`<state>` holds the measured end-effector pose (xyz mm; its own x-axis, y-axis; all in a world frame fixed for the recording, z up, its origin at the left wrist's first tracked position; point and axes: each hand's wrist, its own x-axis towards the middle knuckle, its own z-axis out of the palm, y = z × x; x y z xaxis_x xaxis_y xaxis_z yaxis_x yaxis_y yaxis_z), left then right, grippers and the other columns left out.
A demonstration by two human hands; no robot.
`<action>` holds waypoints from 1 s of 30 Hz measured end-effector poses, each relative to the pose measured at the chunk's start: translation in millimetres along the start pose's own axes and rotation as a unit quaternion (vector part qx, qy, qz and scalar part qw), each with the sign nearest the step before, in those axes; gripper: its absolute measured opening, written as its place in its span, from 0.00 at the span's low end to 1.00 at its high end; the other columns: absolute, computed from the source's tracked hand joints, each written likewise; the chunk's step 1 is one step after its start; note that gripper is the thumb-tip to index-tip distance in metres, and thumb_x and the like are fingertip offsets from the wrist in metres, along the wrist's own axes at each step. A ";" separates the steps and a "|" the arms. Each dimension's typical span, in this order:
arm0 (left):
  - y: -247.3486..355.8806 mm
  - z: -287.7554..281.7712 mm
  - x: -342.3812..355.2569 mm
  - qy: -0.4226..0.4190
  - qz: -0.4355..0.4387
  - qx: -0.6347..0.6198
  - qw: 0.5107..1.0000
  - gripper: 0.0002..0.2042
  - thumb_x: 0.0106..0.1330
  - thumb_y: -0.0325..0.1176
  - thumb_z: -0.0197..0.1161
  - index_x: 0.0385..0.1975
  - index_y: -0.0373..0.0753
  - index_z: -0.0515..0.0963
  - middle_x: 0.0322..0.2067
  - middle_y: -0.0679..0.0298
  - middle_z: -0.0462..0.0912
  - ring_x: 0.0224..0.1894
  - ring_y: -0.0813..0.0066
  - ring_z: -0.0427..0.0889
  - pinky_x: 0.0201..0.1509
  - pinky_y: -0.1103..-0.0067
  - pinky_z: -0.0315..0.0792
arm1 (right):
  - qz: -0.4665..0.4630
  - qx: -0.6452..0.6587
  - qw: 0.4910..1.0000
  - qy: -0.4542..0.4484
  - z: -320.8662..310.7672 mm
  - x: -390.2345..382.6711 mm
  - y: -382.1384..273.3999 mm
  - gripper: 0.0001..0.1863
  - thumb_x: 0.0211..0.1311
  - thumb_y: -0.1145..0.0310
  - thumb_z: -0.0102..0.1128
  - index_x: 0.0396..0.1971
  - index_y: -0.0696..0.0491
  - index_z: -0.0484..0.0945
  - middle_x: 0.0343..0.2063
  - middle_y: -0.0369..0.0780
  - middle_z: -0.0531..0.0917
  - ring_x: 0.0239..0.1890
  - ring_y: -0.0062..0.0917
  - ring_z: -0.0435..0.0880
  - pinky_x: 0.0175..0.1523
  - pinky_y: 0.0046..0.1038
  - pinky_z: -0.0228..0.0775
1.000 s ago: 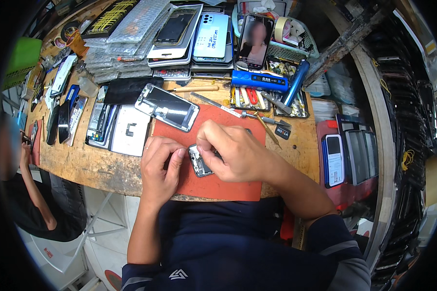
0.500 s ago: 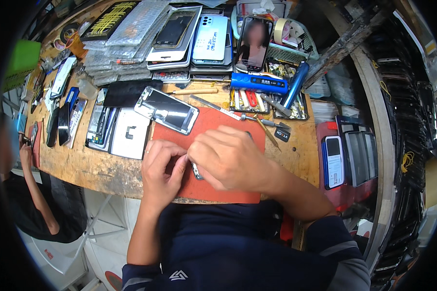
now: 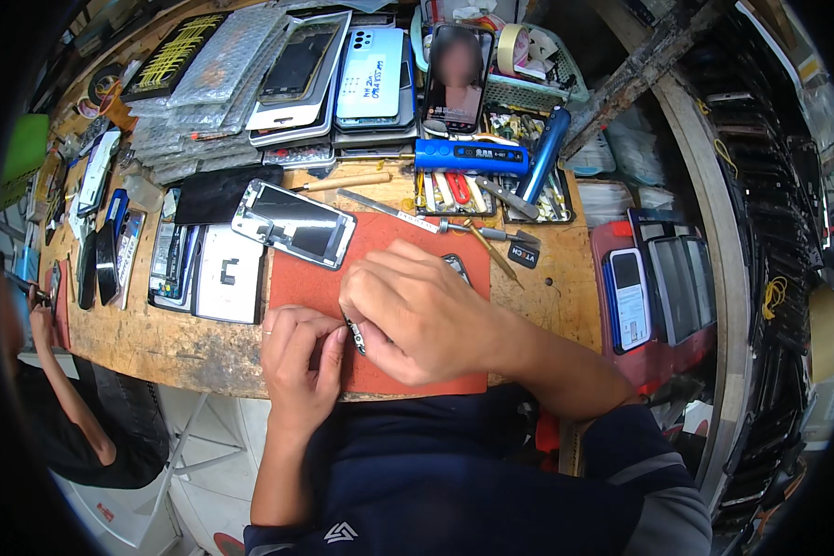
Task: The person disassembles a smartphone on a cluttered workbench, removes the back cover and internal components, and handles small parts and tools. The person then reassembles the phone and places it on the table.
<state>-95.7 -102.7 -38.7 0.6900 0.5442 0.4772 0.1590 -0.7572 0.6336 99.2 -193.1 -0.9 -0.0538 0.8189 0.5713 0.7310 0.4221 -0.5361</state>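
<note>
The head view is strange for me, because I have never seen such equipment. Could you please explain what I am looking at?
Of course. There is no machine here: a camera worn on a person's head looks down at their own bare hands. Its wide lens bends straight edges near the rim.

The right hand covers much of what looks like an opened phone, above an orange-red mat. The left hand is close beside it. Whether the fingers pinch something small is hidden.

On the wooden bench are also a loose phone screen overlapping the mat, a blue tool and stacked packages. The arm at far left belongs to another person.
</note>
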 end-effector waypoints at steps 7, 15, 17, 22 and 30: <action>0.9 1.3 -2.7 0.011 -0.005 0.014 1.000 0.10 0.56 0.18 0.75 0.34 0.35 0.82 0.34 0.57 0.81 0.40 0.56 0.79 0.46 0.65 0.71 | 0.022 0.012 1.000 0.006 0.7 -0.9 0.8 0.17 0.44 0.79 0.61 0.37 0.57 0.70 0.29 0.44 0.79 0.33 0.44 0.81 0.40 0.41 0.67; 1.6 1.8 -0.8 0.015 0.003 0.019 1.000 0.09 0.56 0.19 0.76 0.34 0.36 0.84 0.34 0.59 0.83 0.40 0.58 0.80 0.47 0.66 0.72 | 0.032 0.022 0.999 0.003 -3.8 0.5 0.5 0.15 0.51 0.79 0.64 0.37 0.58 0.69 0.28 0.45 0.79 0.33 0.47 0.84 0.38 0.44 0.72; 2.0 1.8 -0.5 0.013 0.000 0.023 1.000 0.09 0.56 0.19 0.76 0.35 0.36 0.85 0.34 0.60 0.83 0.40 0.58 0.81 0.47 0.66 0.72 | 0.032 0.023 0.999 0.006 -3.2 0.1 0.6 0.14 0.54 0.78 0.64 0.38 0.58 0.69 0.28 0.46 0.80 0.33 0.47 0.85 0.38 0.44 0.73; 0.5 0.6 -0.9 0.015 0.008 0.020 1.000 0.09 0.57 0.21 0.76 0.37 0.36 0.87 0.34 0.61 0.85 0.41 0.59 0.81 0.48 0.66 0.72 | 0.084 0.050 0.995 -0.007 -4.8 -2.2 -0.5 0.13 0.61 0.78 0.64 0.40 0.59 0.68 0.28 0.47 0.81 0.29 0.47 0.85 0.33 0.43 0.75; -0.9 1.9 -1.6 0.013 0.016 0.026 0.999 0.09 0.58 0.22 0.76 0.38 0.37 0.88 0.35 0.63 0.85 0.41 0.61 0.82 0.48 0.67 0.71 | 0.123 0.155 0.980 0.000 -5.7 -3.3 4.7 0.16 0.59 0.84 0.65 0.39 0.57 0.66 0.30 0.41 0.80 0.32 0.29 0.86 0.37 0.30 0.76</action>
<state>-95.6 -103.6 -41.2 0.6771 0.5278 0.5129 0.1736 -0.7918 0.5856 106.7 -196.0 -1.8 0.0977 0.9108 0.4011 0.4808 0.3097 -0.8203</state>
